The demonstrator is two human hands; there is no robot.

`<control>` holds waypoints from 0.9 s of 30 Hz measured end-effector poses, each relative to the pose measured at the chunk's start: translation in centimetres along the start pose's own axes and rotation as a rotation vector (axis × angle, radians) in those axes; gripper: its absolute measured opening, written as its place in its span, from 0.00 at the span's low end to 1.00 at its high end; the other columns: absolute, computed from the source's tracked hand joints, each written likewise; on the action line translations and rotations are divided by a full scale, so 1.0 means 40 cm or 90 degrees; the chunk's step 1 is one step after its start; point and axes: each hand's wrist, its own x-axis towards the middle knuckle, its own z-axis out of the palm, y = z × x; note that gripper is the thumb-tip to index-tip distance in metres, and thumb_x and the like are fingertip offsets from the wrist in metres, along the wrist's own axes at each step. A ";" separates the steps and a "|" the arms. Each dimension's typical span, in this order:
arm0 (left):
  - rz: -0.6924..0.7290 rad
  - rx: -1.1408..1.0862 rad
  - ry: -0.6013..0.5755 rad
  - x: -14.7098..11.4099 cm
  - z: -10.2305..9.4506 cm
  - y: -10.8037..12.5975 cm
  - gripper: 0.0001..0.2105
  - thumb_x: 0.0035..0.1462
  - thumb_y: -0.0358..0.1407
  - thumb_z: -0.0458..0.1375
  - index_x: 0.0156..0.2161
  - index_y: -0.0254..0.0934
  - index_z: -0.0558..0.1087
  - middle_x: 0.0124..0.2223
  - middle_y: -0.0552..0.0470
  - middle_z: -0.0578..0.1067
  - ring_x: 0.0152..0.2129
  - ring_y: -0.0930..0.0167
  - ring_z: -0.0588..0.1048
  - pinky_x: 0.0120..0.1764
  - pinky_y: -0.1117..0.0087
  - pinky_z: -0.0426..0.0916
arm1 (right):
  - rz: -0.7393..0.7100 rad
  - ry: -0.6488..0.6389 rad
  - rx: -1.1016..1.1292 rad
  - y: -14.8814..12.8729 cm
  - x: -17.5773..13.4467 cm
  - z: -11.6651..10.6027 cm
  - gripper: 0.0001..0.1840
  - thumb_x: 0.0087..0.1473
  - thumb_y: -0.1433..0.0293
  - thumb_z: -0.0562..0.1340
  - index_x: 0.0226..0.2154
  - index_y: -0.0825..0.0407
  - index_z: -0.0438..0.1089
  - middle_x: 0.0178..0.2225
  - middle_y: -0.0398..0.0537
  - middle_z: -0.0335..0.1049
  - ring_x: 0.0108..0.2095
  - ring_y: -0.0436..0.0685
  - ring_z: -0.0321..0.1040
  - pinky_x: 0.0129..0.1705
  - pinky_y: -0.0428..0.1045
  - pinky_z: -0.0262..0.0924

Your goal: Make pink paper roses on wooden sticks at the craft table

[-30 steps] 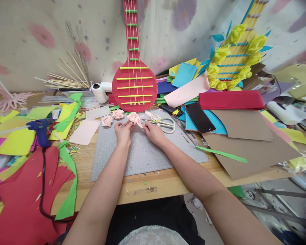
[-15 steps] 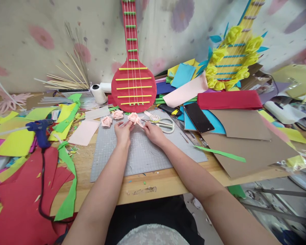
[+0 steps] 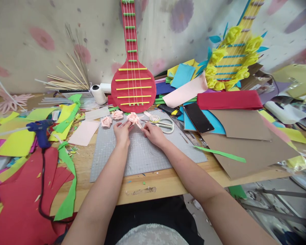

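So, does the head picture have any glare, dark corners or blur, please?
Head view: crinkled clear plastic wrapping glints at right; same view: upper right corner falls dark; same view: held pale pink paper flower looks fairly sharp, far right edge softer.

My left grip holds a pale pink paper rose from its lower left, and my right grip pinches the narrow tail at the flower's lower right. Beyond and left of my left grip sit two more pink roses. Below both grips, a grey cutting mat covers part of the wooden bench. White-handled scissors lie just beyond my right grip; farther right is a black smartphone. Straight ahead of my grip stands a red model lute; well to the left is a blue glue gun.
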 end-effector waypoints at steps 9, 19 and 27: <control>0.026 -0.034 0.030 0.057 -0.041 0.046 0.14 0.43 0.21 0.56 0.31 0.36 0.56 0.26 0.57 0.70 0.24 0.76 0.74 0.35 0.68 0.72 | 0.059 0.096 0.006 0.034 -0.004 -0.021 0.08 0.48 0.64 0.57 0.32 0.51 0.64 0.25 0.41 0.67 0.26 0.51 0.61 0.27 0.44 0.45; -0.108 0.062 -0.095 0.003 -0.010 0.016 0.16 0.43 0.20 0.58 0.32 0.37 0.56 0.25 0.54 0.72 0.23 0.72 0.75 0.31 0.67 0.72 | 0.062 0.054 0.369 0.014 0.038 0.016 0.14 0.43 0.58 0.58 0.24 0.53 0.64 0.18 0.36 0.54 0.19 0.45 0.48 0.23 0.43 0.42; -0.070 0.068 -0.192 -0.036 0.007 -0.022 0.11 0.50 0.27 0.56 0.34 0.38 0.56 0.30 0.48 0.76 0.27 0.69 0.76 0.30 0.68 0.71 | 0.225 0.071 0.655 0.021 0.035 -0.019 0.14 0.39 0.60 0.61 0.22 0.51 0.57 0.13 0.33 0.48 0.14 0.43 0.39 0.17 0.44 0.34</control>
